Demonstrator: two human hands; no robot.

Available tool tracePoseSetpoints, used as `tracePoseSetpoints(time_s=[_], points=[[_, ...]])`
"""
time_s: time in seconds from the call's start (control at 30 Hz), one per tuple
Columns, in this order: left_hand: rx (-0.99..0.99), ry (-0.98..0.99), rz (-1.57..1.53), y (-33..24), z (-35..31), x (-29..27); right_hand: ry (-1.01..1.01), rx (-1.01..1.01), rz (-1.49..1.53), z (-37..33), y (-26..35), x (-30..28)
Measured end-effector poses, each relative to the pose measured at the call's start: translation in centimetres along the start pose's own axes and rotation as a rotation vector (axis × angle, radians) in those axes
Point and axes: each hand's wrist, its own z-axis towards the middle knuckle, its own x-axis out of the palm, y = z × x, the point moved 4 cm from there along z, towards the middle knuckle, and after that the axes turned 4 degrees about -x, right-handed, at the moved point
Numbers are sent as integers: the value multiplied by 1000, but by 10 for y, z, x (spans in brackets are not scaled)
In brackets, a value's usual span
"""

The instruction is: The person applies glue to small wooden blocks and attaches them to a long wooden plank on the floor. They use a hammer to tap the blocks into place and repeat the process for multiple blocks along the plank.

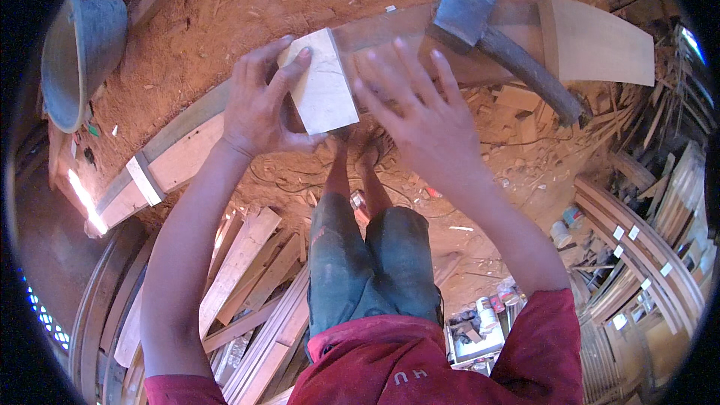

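Observation:
My left hand (253, 97) grips a pale, flat-faced wooden block (327, 88), with the fingers at its upper left edge and the thumb by its lower end. My right hand (435, 127) is just to the right of the block, its fingers spread and slightly blurred, and it holds nothing. Under both hands runs a long wooden beam (184, 169) set across in front of me. A mallet (463, 11) with a blocky blue-grey head and a dark handle rests on the beam, beyond my right hand.
A pale board (604, 43) lies at the beam's right end, and a small pale strip (145, 180) crosses its left part. A grey bucket (105, 37) lies tipped at the far left. Planks (244, 270) are piled at lower left; a box of cans (480, 334) is near my right side.

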Motion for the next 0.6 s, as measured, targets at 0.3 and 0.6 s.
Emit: tracePoseSetpoints(time_s=[0.3,0.6], points=[[20,-6,39,-3,2,-1,119,5,3,-11,9,7],[17,-10,20,-1,0,0,133,85,-103,-23,34,27]])
